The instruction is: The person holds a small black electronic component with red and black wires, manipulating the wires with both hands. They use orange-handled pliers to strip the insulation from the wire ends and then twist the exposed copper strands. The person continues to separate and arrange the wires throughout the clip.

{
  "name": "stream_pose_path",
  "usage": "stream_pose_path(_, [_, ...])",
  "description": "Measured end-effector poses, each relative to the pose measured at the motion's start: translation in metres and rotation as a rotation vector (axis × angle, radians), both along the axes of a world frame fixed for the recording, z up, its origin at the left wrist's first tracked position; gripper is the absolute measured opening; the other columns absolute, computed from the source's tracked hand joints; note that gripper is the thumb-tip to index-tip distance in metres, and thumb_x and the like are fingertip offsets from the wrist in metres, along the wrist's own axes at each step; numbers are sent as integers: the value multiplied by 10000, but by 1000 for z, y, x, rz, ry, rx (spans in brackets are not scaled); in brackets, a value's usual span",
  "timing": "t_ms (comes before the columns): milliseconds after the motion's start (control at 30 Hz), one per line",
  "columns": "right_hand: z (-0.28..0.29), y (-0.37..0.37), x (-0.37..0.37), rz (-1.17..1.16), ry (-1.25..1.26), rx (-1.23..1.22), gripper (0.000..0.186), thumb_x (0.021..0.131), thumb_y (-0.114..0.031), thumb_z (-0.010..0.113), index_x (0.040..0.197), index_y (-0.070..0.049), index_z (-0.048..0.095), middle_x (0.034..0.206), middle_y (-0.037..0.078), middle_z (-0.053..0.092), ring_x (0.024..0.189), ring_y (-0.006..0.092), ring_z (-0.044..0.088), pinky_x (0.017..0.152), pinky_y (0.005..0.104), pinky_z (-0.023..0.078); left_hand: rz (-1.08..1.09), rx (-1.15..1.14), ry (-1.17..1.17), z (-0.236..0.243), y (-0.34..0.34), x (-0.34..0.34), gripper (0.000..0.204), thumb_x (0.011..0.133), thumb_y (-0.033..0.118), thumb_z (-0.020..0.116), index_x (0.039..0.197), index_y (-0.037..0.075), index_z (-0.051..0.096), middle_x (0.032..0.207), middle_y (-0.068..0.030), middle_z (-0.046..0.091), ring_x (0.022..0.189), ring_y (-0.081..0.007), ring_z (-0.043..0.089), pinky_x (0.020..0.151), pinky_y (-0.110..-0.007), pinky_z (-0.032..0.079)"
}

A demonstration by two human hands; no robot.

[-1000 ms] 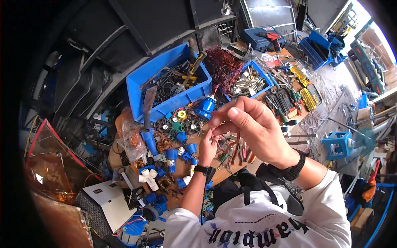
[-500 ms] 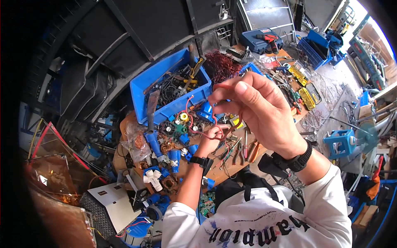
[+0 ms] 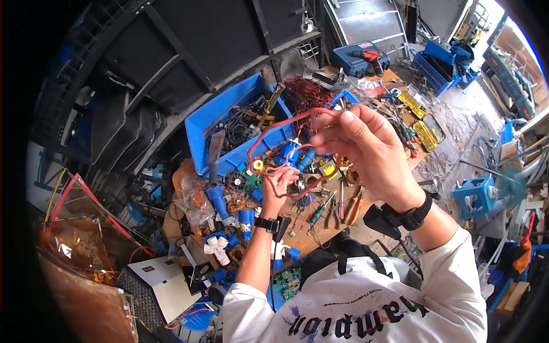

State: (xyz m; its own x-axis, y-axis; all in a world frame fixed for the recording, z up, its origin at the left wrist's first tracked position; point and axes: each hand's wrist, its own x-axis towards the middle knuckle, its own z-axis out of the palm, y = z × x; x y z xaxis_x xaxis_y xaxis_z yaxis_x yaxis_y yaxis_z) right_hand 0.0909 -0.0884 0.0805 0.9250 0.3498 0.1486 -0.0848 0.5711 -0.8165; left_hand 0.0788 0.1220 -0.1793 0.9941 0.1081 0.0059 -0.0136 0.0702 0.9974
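Note:
A length of red wire bends in loops between my two hands over the cluttered table. My left hand is closed around its lower loops. Higher and to the right, my right hand pinches the upper stretch between thumb and fingers. The wire arcs from there out to the left and back down to my left hand. Just beyond my hands stands a blue bin with tangled dark wires and a yellow-handled tool. A blue plastic part lies beneath the wire.
Pliers, screwdrivers and several blue fittings lie on the wooden table. Behind the bin is a heap of thin dark-red wire. A red drill rests on a blue case. A blue stool stands at right.
The red wire's upper stretch now arcs out wide to the left from my right hand. My left hand has shifted slightly left and keeps hold of the wire.

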Motion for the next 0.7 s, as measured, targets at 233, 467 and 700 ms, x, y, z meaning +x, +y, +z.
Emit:
stream_pose_path(233, [-37, -28, 16, -150, 180, 82, 215, 1001, -243, 473, 1016, -30, 501, 963, 132, 636, 791, 222, 665, 714, 328, 567, 146, 104, 65, 28, 19, -5, 220, 950, 150, 551, 955, -45, 650, 816, -100, 679, 685, -167, 677, 613, -259, 541])
stream_pose_path(467, [-64, -37, 12, -170, 227, 61, 199, 1000, -262, 476, 1013, -63, 489, 908, 93, 639, 722, 181, 649, 648, 286, 550, 233, -2, 138, 32, 29, -10, 201, 929, 157, 594, 938, -31, 663, 755, -75, 664, 641, -150, 670, 570, -249, 533])
stream_pose_path(700, [-86, -39, 13, -193, 329, 17, 183, 992, -273, 500, 971, -92, 484, 848, 59, 630, 656, 129, 603, 598, 257, 506, 285, 16, 74, 45, 32, -11, 184, 926, 151, 611, 938, -26, 660, 717, -69, 662, 577, -130, 647, 509, -227, 499])
